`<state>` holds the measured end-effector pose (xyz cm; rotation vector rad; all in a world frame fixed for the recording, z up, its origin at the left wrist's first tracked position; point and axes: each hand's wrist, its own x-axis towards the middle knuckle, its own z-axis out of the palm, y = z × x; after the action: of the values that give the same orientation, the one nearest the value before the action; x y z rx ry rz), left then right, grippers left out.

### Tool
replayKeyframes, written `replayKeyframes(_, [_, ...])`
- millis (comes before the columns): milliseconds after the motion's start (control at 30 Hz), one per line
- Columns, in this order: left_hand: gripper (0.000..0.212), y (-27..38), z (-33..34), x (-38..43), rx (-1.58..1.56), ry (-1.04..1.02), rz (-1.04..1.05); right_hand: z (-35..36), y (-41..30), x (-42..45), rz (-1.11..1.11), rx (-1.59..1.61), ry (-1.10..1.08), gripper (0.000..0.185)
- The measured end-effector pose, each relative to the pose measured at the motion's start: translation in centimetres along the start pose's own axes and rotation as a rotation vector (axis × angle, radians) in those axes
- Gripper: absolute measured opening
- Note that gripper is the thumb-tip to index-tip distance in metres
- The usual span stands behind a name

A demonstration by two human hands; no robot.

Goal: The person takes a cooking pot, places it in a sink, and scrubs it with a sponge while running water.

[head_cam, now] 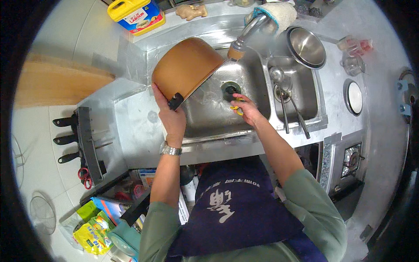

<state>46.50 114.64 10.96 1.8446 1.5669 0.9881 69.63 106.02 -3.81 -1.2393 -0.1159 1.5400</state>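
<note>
My left hand (168,114) grips the rim area of a copper-coloured pot (188,67) beside its black side handle (175,101). The pot is tipped on its side over the left part of the large steel sink basin (212,126), its opening turned toward the drain and hidden from me. My right hand (247,109) is closed around a small yellow item (238,110), mostly covered by the fingers, just below the drain (231,90). The tap spout (236,51) ends close to the pot's upper right rim.
Two metal ladles (284,98) lean in the small basin (307,104). Stacked steel bowls (307,46) stand at its back corner. A towel (281,16) drapes by the tap. Ginger root (191,12) and a yellow jug (137,16) sit behind. A knife rack (88,140) hangs left.
</note>
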Motion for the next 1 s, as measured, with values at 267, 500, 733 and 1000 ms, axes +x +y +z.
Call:
replayKeyframes(267, [0.082, 0.6, -1.8, 0.9, 0.062, 0.175, 0.186, 1.6, 0.6, 2.3, -0.017, -0.376, 0.120, 0.009])
replayKeyframes(500, [0.085, 1.1, -1.9, 0.5, 0.116, 0.209, 0.187, 2.1, -0.6, 2.1, -0.309, -1.240, 0.289, 0.046])
replayKeyframes(733, [0.084, 0.9, -1.6, -0.5, 0.102, 0.169, 0.175, 2.0, -1.8, 1.2, -0.228, -1.421, 0.260, 0.054])
replayKeyframes(1000, [0.085, 0.7, -0.9, -1.7, 0.111, 0.159, 0.144, 1.0, -2.1, 0.9, -0.310, -1.396, 0.210, 0.055])
